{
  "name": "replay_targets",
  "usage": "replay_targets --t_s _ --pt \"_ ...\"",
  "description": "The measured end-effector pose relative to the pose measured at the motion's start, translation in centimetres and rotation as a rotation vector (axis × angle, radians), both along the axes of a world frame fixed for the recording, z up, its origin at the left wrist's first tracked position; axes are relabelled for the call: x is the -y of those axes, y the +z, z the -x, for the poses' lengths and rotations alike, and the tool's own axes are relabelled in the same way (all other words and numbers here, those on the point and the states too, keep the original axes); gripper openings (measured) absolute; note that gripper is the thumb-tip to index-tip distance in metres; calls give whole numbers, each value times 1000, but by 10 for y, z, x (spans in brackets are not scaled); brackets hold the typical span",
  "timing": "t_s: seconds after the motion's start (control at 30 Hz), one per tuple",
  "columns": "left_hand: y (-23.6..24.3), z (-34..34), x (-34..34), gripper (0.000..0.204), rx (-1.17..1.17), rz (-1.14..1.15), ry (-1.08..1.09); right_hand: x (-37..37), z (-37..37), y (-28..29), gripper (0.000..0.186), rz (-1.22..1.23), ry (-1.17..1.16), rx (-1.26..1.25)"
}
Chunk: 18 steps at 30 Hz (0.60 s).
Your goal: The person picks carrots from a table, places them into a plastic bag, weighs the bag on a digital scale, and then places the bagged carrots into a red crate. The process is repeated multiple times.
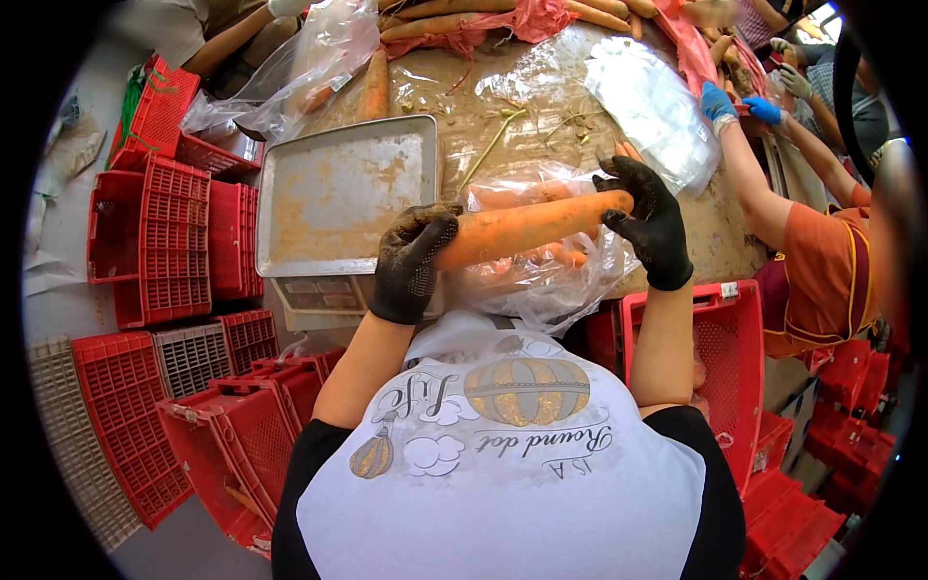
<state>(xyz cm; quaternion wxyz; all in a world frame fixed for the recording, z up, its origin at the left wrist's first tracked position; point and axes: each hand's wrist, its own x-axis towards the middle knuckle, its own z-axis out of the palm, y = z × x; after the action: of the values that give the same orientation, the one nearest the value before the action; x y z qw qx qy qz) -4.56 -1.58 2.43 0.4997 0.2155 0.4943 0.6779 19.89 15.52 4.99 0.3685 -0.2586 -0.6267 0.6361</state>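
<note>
Carrot [536, 228]: lay crosswise between both hands, over the clear bag; probably supported at both ends because of evident length and thickness.
Left hand [416, 256]: gripped the left end, curled close in a dirty black glove, apparently bearing much of the weight.
Right hand [652, 217]: clasped the right end between thumb and bent fingers, more loosely, perhaps to steady rather than carry.
Clear bag [604, 275]: rested at the near edge of the surface [454, 145] with smaller carrots [556, 254] inside, likely kept close to suit both hands.
Scale [353, 193]: stood just beside the left hand, presumably for a short reach from the bag.
Plastic bags [648, 106]: lay flat beyond the right hand, seemingly spread for easy picking.
Red crates [710, 358]: stood low around the body, probably to leave the surface free.
</note>
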Motion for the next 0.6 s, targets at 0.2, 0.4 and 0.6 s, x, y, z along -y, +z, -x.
replay_targets --t_s 0.2,0.4,0.6 --pt "19 -3 -2 27 -60 -91 22 11 4 -7 61 88 -1 -171" --pt "15 -11 -12 43 -2 -40 -203 11 2 -7 65 111 -25 -318" --pt "1 -15 -8 60 -330 75 -457 19 19 -17 94 -53 -275 -85"
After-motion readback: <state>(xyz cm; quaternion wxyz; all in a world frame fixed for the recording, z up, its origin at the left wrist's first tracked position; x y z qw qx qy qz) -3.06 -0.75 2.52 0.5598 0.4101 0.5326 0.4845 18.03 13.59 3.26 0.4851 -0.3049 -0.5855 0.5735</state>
